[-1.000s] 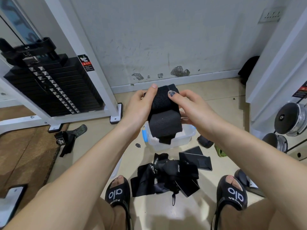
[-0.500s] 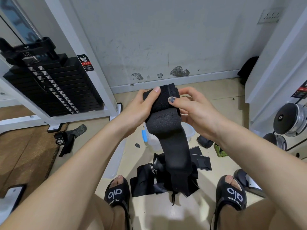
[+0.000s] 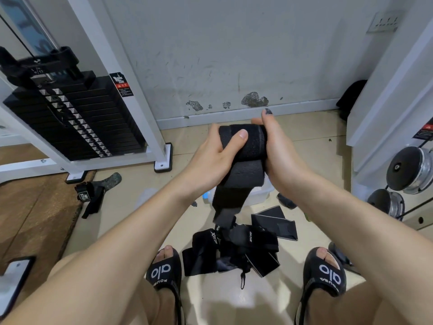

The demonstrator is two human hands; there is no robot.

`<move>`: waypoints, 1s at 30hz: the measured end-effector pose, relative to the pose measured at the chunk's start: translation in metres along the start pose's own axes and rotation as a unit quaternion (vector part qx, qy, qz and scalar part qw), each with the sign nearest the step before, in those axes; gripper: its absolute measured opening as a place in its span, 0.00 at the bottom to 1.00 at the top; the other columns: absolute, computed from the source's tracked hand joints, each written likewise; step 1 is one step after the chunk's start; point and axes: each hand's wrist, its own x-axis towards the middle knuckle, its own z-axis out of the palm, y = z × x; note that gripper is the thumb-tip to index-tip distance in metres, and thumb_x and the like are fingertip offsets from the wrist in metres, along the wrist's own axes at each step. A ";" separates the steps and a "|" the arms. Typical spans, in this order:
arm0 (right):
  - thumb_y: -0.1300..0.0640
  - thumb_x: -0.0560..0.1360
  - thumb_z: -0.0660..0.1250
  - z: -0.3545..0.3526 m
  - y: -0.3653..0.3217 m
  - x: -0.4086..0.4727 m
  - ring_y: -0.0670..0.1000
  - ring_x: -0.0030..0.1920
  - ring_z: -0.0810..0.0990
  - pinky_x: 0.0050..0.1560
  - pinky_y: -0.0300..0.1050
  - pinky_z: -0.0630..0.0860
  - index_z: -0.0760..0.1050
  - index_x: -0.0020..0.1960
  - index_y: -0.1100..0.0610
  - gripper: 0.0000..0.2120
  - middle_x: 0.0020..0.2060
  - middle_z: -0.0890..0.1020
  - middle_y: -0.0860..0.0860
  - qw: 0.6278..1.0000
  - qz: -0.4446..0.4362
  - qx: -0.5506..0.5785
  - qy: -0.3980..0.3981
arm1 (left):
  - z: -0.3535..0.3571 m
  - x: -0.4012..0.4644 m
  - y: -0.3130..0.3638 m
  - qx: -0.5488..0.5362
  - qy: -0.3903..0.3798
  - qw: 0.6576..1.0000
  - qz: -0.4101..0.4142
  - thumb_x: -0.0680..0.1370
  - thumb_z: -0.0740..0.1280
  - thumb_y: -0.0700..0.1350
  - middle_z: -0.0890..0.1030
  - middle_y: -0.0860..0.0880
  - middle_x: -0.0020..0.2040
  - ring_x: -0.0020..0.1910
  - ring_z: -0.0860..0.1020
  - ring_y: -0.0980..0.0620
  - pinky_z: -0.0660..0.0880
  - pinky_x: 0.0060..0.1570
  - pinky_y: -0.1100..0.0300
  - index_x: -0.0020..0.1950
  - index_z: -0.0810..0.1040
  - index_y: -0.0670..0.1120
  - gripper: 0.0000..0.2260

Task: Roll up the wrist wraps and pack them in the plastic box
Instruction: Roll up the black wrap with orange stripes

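Head view looks down past two bare forearms at a black wrist wrap point(image 3: 243, 146) held up in front of the wall, above the floor. Its upper part is wound into a thick roll, and a loose tail hangs from the roll's underside, ending in a narrower strap just over the pile below. The left hand point(image 3: 210, 158) grips the roll from the left, thumb laid across its front face; its other fingers go behind the fabric and cannot be seen. The right hand point(image 3: 278, 151) presses against the roll's right end with the palm turned inward and the thumb standing upright, dark-painted nail at the top; one fingertip peeks out behind the roll, but the rest of its fingers are hidden, so how far they curl round the back cannot be told. Behind the hanging tail sits the plastic box point(image 3: 260, 195), clear-walled, on the floor; the wrap and the wrists cover most of it, and only a corner on the right and a blue bit at its left edge show, so its contents cannot be made out. Nearer the feet lies a heap of unrolled wraps point(image 3: 236, 247), black bands overlapping so that single pieces are hard to separate. Two black sandals point(image 3: 164, 270) flank the heap, both partly cut off by the arms. Off to the left a separate strap point(image 3: 93, 193) lies on the floor near the weight stack point(image 3: 70, 123), whose frame runs out of view.
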 end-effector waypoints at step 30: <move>0.56 0.82 0.67 -0.009 -0.014 -0.002 0.50 0.40 0.80 0.36 0.43 0.78 0.75 0.58 0.54 0.06 0.42 0.80 0.51 0.993 -0.037 0.092 -0.057 | -0.014 0.013 0.005 -0.139 -0.054 0.983 -0.111 0.68 0.58 0.81 0.84 0.55 0.63 0.63 0.82 0.53 0.76 0.67 0.45 0.70 0.76 0.60 0.38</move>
